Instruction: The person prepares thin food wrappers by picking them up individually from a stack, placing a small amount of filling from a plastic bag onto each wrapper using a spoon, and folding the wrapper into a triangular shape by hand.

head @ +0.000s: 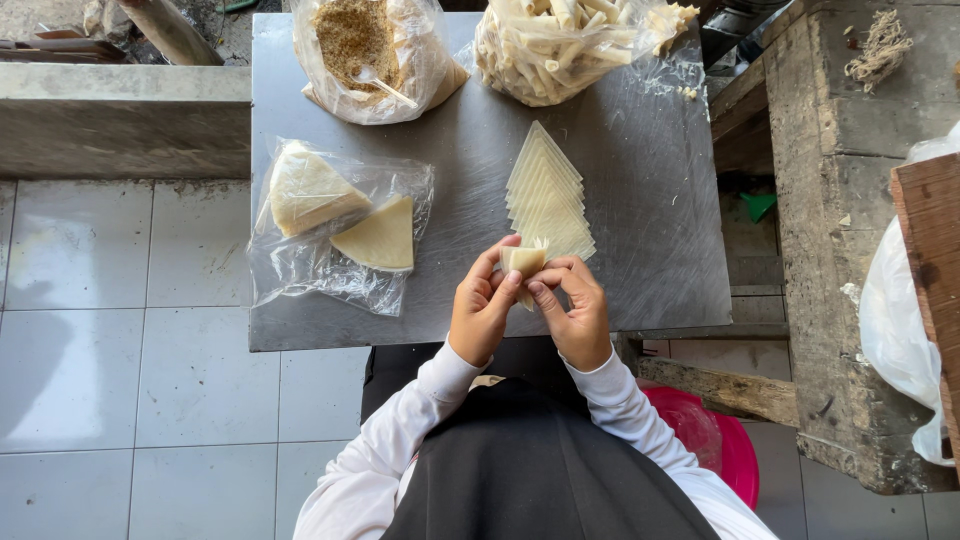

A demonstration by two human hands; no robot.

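Your steel table (640,250) stands on pale tiles; both hands, left hand (482,310) and right hand (578,312), pinch a pale, seemingly folded wrapper (522,262), stacked sheets (547,195) just beyond.

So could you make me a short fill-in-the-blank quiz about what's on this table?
1. Both hands pinch one folded ____ wrapper.
2. The fanned stack of wrappers is ____ in shape.
3. The brown crumbly filling sits in a clear ____.
4. The metal table stands on a ____ floor.

Answers: pastry; triangular; bag; tiled
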